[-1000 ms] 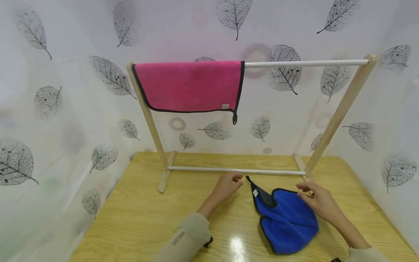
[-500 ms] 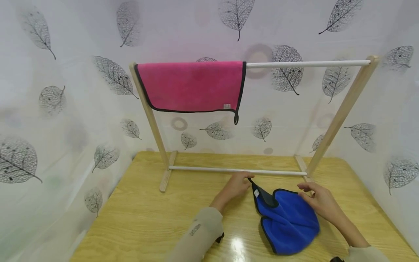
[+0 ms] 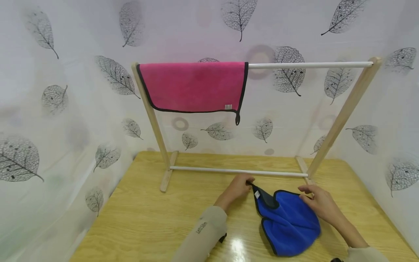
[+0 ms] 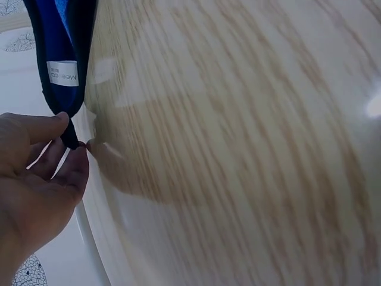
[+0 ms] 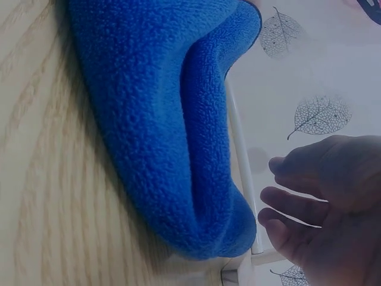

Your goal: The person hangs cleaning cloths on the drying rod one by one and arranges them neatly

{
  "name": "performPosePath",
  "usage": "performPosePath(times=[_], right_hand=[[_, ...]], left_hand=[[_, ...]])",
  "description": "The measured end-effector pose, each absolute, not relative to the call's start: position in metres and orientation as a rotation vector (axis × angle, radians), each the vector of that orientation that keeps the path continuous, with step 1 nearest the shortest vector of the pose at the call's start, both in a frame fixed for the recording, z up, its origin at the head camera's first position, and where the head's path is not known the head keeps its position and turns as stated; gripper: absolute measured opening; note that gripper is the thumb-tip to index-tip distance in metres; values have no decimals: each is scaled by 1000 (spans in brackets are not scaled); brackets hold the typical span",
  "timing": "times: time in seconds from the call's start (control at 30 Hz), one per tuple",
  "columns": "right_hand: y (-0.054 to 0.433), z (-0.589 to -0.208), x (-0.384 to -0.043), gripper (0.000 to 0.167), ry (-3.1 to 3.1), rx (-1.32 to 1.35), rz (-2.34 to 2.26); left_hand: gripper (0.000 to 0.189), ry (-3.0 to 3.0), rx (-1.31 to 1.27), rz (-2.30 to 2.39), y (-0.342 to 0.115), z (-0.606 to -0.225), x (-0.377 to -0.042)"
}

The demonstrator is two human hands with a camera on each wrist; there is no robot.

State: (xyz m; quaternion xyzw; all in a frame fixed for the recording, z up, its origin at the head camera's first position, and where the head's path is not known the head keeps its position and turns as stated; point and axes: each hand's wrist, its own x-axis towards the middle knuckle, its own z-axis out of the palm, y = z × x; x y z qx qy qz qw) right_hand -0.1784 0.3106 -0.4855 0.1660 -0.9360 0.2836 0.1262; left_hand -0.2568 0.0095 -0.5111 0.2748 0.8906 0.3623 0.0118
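A blue towel (image 3: 289, 222) with black edging lies crumpled on the table, one corner folded over to its dark underside. My left hand (image 3: 238, 187) pinches the black hanging loop (image 4: 69, 134) at that corner between thumb and fingers, beside the white label (image 4: 62, 73). By the towel's far right edge hovers my right hand (image 3: 322, 203). Its fingers (image 5: 294, 205) are loosely bent, apart from the fleece in the right wrist view, and hold nothing. A pink towel (image 3: 193, 87) with black trim and a loop hangs over the left half of the rack's top bar.
The wooden rack has a white top bar (image 3: 311, 65), a low white bar (image 3: 235, 171) just behind my left hand, and wooden posts (image 3: 345, 116) on feet. Leaf-patterned sheeting (image 3: 216, 140) encloses the wood-grain table (image 3: 147, 214) at the back and sides.
My left hand has moved right to the blue towel's corner and taken the hanging loop between its fingers. The right hand and the blue towel have stayed nearly still.
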Motion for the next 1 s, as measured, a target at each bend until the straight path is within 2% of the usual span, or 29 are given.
performPosePath(times=[0.2,0.47,0.67,1.0], right_hand=[[310,-490,-180,24,-2795,465,844],[308,-495,-181,28,-2804,475,856],[307,-499,-184,27,-2805,458,827],[307,-493,-182,27,-2838,328,867]], left_hand=[[24,2807,879,1097,5,-512,-254],[14,2773,766,1103,6,-505,-248],[15,2739,747,1182,8,-497,-249],[15,2502,424,1622,15,-485,-239]])
